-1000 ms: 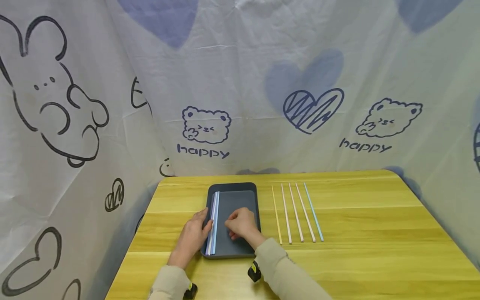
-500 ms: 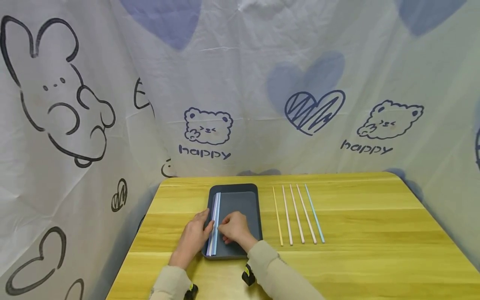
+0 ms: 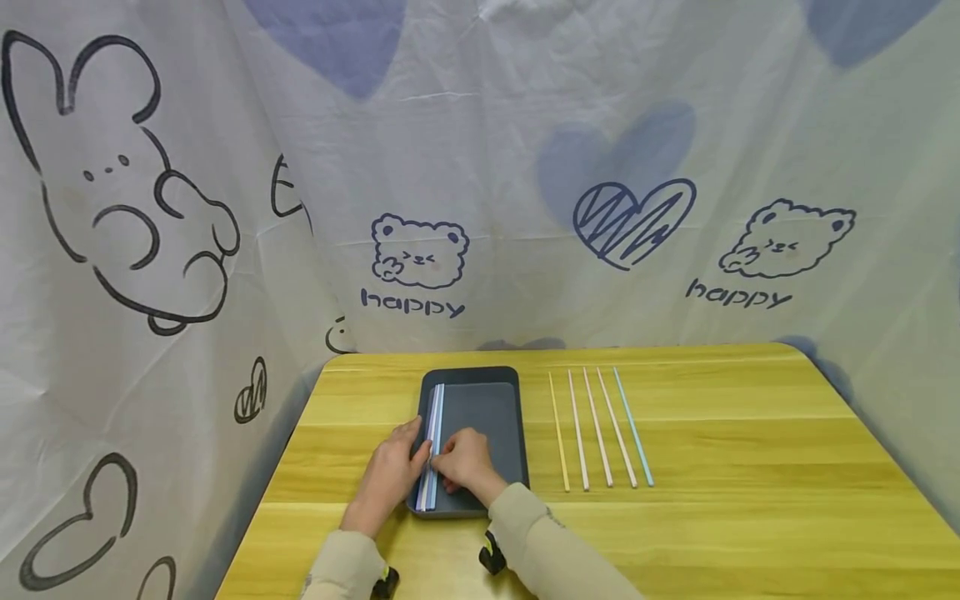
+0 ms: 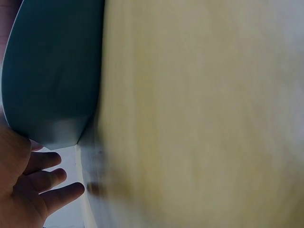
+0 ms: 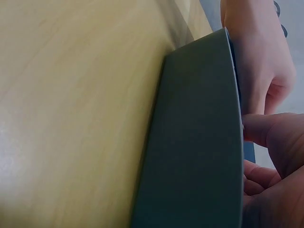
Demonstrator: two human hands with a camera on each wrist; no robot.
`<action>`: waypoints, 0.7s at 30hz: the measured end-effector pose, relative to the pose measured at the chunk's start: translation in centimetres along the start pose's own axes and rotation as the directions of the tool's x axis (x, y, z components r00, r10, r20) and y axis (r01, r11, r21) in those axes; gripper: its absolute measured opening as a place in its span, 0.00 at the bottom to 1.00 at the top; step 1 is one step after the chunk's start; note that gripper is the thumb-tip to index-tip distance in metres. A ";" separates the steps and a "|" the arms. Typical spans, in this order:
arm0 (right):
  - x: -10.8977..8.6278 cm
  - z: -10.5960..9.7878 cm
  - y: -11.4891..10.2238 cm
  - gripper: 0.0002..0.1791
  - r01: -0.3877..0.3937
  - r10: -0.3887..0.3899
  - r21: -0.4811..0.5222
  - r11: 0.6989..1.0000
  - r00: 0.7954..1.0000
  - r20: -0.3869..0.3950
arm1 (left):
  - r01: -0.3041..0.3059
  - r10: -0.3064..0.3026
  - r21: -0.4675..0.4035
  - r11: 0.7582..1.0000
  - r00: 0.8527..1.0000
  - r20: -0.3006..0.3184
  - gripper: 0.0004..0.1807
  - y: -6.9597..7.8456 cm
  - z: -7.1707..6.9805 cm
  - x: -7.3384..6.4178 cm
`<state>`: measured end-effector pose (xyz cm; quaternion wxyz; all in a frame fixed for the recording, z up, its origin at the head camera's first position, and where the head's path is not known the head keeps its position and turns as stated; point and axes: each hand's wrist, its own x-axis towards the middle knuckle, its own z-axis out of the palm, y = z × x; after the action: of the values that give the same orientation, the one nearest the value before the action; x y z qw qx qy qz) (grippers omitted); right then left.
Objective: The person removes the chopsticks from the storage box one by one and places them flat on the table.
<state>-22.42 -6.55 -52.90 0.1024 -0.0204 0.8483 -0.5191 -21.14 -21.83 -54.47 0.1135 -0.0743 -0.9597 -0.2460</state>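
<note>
Our left hand (image 3: 388,471) rests at the left wall of the dark tray (image 3: 483,408), fingers loosely extended, thumb at the bundle of thin sticks (image 3: 437,408) lying inside along that wall. Our right hand (image 3: 467,458) has its fingers bent in, tips at the bundle's right edge — whether they pinch a stick or only press, we cannot tell. To align the bundle well, we should press sideways, evenly and low — lifting one end could roll a stick over its neighbour.
</note>
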 end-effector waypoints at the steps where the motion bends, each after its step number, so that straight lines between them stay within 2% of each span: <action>1: 0.0 0.1 0.0 0.14 0.002 -0.002 -0.004 1.000 1.000 -0.001 | 0.001 -0.001 0.002 1.000 1.000 0.002 0.30 0.0 0.0 0.0; 7: 0.0 0.4 -0.1 0.18 0.007 -0.007 0.002 1.000 1.000 -0.007 | 0.020 -0.019 -0.011 1.000 1.000 0.023 0.31 -0.2 0.0 0.1; 14: -0.2 0.4 0.1 0.15 0.010 -0.010 0.019 1.000 1.000 -0.030 | 0.005 -0.005 -0.007 1.000 1.000 0.005 0.30 -0.3 0.1 0.0; 21: -0.1 0.3 0.2 0.16 -0.013 0.012 -0.021 1.000 0.999 -0.046 | 0.003 -0.003 -0.003 1.000 1.000 0.008 0.30 -0.3 0.1 0.0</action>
<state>-22.26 -6.71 -53.21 0.0859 -0.0045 0.8561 -0.5095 -21.20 -22.08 -54.72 0.1093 -0.0740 -0.9599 -0.2473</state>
